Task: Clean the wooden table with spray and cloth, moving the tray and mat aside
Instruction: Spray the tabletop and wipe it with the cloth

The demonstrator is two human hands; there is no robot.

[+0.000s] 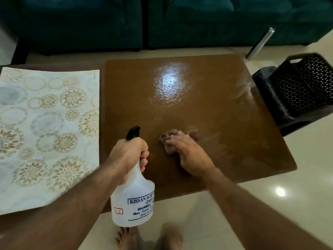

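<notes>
Clearly "KISSAN AGRI", "MUMBAI" on spray bottle (133,199).

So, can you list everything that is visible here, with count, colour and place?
table: one, brown, centre, glossy
mat: one, pale with gold and grey circles, on the left
bottle: one, white with black nozzle, in left hand
cloth: one, pinkish-brown, on table under right hand
basket: one, black, perforated, right of table
sofa: teal, behind
floor: cream tiles
metal tube: one, far right
feet: two, bottom centre
left hand: grips bottle
right hand: presses cloth
</notes>
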